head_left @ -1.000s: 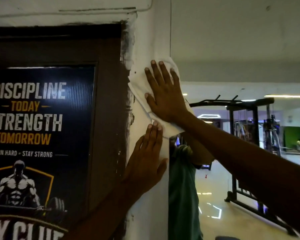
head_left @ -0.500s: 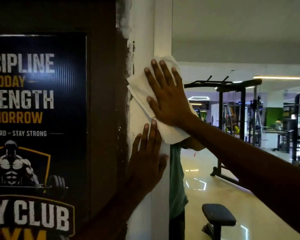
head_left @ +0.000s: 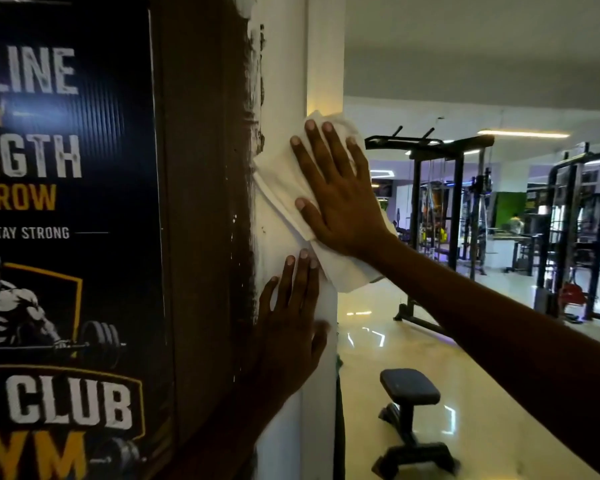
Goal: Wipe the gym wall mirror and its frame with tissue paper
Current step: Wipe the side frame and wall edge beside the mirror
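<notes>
The right hand (head_left: pixel 340 199) is up at about head height, the palm turned away from the camera and pressed flat. Its fingers are straight and a little spread, the tips pointing upward and slightly to the left, and the thumb stands out low on the left side. The right forearm is bare and runs from the wrist down to the lower right corner. The left hand (head_left: pixel 288 334) is lower, just under the right one (their fingers are close but apart). It also lies flat with the palm forward, fingers straight and together pointing up, the thumb out to the right. Its bare forearm goes down to the bottom edge.
</notes>
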Tool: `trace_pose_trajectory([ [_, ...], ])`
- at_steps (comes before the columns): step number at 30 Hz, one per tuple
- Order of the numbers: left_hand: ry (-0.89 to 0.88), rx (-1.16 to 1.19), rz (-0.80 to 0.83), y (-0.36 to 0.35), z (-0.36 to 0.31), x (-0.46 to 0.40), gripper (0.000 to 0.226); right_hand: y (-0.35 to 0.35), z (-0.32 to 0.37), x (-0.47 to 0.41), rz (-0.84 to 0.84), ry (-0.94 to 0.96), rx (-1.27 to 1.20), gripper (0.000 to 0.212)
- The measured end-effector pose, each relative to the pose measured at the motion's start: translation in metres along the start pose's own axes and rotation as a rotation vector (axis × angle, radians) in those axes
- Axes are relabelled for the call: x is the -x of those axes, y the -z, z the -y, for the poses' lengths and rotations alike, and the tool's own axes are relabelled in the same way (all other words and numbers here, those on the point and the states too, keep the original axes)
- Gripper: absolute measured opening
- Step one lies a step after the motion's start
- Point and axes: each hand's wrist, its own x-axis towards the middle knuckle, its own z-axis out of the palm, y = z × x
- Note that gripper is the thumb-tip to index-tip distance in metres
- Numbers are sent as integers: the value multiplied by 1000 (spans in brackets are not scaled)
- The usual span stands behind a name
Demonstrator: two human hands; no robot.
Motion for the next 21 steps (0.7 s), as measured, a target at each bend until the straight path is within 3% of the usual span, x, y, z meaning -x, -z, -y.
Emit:
trace_pose_trajectory([
  [5, 0, 24, -35, -5, -5, 13, 86, -2, 1, -8, -62, -48, -29, 79],
  [10, -1, 58, -59, -19, -9, 33, 75, -15, 30, 64, -9, 3, -5, 78],
  [16, -13, 22, -45, -34, -15, 78, 82, -19, 31, 71, -57, 18, -1, 78],
  [21, -33, 37, -125, -52, -16, 98, 75, -34, 49, 102, -124, -16, -20, 78],
])
